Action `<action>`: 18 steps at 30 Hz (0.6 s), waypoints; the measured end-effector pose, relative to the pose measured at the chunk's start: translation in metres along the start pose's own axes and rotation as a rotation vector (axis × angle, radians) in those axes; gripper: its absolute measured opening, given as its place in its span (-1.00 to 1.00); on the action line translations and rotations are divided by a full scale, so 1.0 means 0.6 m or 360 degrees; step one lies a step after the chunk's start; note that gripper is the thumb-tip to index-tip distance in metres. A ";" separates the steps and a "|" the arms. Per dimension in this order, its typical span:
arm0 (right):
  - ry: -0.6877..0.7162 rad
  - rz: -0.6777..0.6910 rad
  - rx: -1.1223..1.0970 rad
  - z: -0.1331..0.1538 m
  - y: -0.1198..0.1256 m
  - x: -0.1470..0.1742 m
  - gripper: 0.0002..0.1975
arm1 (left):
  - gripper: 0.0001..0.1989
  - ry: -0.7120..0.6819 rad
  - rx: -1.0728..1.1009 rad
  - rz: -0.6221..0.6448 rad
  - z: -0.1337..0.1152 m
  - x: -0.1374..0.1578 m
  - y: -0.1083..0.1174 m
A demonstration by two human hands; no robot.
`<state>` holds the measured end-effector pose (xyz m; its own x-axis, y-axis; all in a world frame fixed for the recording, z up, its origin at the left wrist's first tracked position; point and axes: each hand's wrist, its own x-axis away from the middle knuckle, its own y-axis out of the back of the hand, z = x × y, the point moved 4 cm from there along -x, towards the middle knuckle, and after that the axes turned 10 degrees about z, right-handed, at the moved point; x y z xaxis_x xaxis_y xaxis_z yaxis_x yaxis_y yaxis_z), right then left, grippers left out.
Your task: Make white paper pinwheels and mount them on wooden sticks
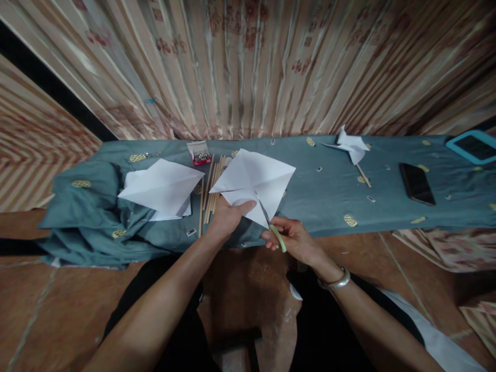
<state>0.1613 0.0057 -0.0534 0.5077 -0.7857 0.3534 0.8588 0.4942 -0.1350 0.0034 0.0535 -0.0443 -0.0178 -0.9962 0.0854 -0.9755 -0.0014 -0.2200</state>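
A white square of paper (267, 173), creased along its diagonals, is held over the cloth-covered bench. My left hand (228, 214) grips its near left edge, thumb on top, beside a slit running in from the left corner. My right hand (289, 237) is closed round the light green handle of a pair of scissors (279, 239). The blades lie along the crease at the paper's near corner, pointing toward its middle. Left of my left hand are several thin wooden sticks (205, 199), partly under the paper, and a pile of white paper sheets (160, 183).
A small red and white box (200, 156) of metal pins stands open at the back. To the right lie a paper pinwheel (352, 146) on a stick, a dark phone (417, 184) and a blue-framed tablet (475, 146). A patterned curtain (248, 67) hangs behind the bench (321, 206).
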 end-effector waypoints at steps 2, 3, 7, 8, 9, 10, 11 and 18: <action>-0.0006 -0.0004 -0.0009 0.003 -0.001 0.001 -0.58 | -0.66 0.0013 -0.0006 -0.0005 0.000 0.001 0.000; -0.0012 -0.0009 -0.0013 0.004 -0.001 0.001 -0.58 | -0.67 0.0020 -0.0014 -0.0003 0.000 0.001 -0.001; -0.0040 -0.0017 -0.0010 0.006 -0.002 0.002 -0.58 | -0.72 0.0026 -0.0050 -0.0002 0.000 0.002 -0.001; -0.0044 -0.0014 -0.0009 0.005 -0.002 0.002 -0.59 | -0.72 0.0026 -0.0051 -0.0002 0.000 0.003 -0.001; -0.0043 -0.0009 -0.0005 0.004 -0.001 0.001 -0.59 | -0.73 0.0027 -0.0051 -0.0002 0.000 0.003 -0.001; -0.0037 -0.0004 0.0001 0.003 -0.001 0.001 -0.60 | -0.73 0.0030 -0.0052 -0.0002 -0.001 0.003 -0.001; -0.0031 0.0002 0.0011 0.002 0.000 0.000 -0.60 | -0.73 0.0032 -0.0059 -0.0003 -0.001 0.003 -0.002; -0.0056 -0.0006 0.0034 -0.001 0.001 -0.002 -0.59 | -0.70 0.0013 -0.0049 -0.0026 -0.004 0.004 -0.002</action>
<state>0.1610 0.0066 -0.0545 0.5013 -0.7744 0.3860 0.8589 0.4993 -0.1139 0.0039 0.0513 -0.0414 -0.0034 -0.9953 0.0966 -0.9819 -0.0149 -0.1888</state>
